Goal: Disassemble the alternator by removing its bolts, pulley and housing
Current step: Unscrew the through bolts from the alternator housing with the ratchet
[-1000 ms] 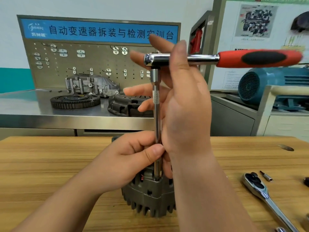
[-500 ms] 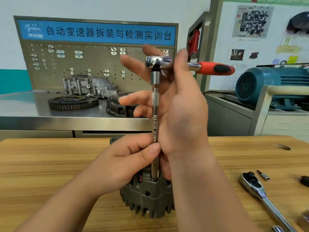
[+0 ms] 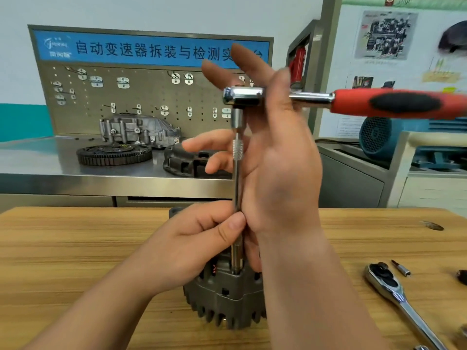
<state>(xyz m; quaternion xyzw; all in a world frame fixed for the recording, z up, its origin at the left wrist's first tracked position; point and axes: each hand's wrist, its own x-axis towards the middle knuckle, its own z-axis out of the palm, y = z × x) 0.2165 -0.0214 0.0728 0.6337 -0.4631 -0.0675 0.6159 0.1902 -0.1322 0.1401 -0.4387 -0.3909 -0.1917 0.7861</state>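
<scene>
The ratchet head [image 3: 243, 96] was mirror-bright chrome, its handle [image 3: 399, 103] matt red and black, and the extension bar [image 3: 237, 183] smooth steel with a rough knurled band [image 3: 237, 149]. The alternator housing [image 3: 225, 296] was dull grey cast metal. It stood on a grained wooden table [image 3: 75, 248].
</scene>
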